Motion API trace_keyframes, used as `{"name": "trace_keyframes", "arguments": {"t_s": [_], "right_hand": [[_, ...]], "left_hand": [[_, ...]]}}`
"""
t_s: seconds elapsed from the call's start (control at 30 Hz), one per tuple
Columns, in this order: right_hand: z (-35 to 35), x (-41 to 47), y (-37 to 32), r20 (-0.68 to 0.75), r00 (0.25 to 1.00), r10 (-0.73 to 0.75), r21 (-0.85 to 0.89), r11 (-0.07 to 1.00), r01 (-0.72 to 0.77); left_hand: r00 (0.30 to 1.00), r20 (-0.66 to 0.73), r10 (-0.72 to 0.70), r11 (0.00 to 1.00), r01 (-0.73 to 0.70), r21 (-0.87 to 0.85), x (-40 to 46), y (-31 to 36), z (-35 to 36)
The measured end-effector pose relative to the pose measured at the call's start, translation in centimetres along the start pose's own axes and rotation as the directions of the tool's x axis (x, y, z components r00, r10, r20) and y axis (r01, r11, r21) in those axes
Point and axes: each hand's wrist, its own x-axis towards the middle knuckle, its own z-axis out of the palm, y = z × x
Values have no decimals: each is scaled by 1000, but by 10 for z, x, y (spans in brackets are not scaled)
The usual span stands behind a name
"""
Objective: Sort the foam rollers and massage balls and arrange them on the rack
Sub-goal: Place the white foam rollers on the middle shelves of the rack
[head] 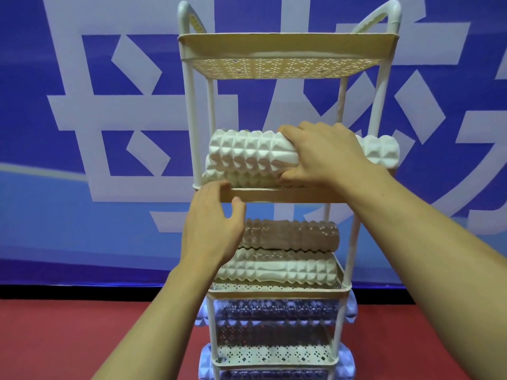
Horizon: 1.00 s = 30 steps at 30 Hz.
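A tall white rack with beige perforated shelves stands in front of me. On its second shelf lie white knobbly foam rollers, one stacked on another. My right hand grips the top white roller from above and the front. My left hand holds the second shelf's front rim near its left corner, thumb under, fingers over. The third shelf carries a brownish roller on a white roller. The top shelf shows nothing on it. No massage balls are in view.
Pale blue knobbly rollers lie on the lower shelves, their ends sticking out at both sides. The rack stands on a red floor against a blue wall banner with large white characters.
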Motion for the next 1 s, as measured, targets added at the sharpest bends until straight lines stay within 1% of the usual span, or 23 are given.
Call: {"name": "trace_keyframes", "arguments": {"t_s": [0.07, 0.17, 0.23, 0.3, 0.33, 0.4, 0.5, 0.6, 0.7, 0.8, 0.9, 1.0], "right_hand": [[-2, -2, -3, 9, 1000, -8, -11, 1000, 8], [-8, -5, -8, 65, 997, -38, 15, 999, 37], [-13, -2, -6, 171, 984, -55, 90, 995, 39], [-16, 5, 0, 291, 955, -64, 205, 979, 3], [-15, 9, 2, 320, 945, -68, 228, 974, -7], [-9, 13, 3, 308, 950, -60, 187, 982, 1], [4, 16, 0, 228, 973, -47, 76, 997, 30], [12, 21, -3, 184, 980, -71, 42, 997, 64], [17, 28, -5, 166, 980, -112, 63, 993, 103], [25, 27, -3, 223, 967, -121, 79, 991, 106], [35, 22, 1, 232, 964, -128, 72, 991, 114], [39, 19, 8, 262, 955, -136, 188, 978, 87]], "left_hand": [[999, 12, 35, 999, -35, 36, 0, -1, 2], [999, 25, 37, 996, -39, 78, 1, -3, 2], [999, 33, 43, 996, -46, 78, 0, -5, 1], [998, 32, 56, 996, -58, 70, -3, -5, 0], [997, 32, 63, 995, -65, 71, -4, -5, 0], [997, 34, 75, 994, -78, 77, -5, -4, 0], [996, 38, 79, 994, -82, 66, -5, -2, 0], [995, 33, 90, 994, -92, 64, -5, -1, 2], [995, 31, 92, 993, -94, 71, -7, -2, 1], [995, 44, 91, 991, -94, 90, -7, -5, -2], [995, 42, 92, 992, -95, 87, -6, -7, -3], [994, 38, 100, 991, -103, 87, -8, -7, -1]]}}
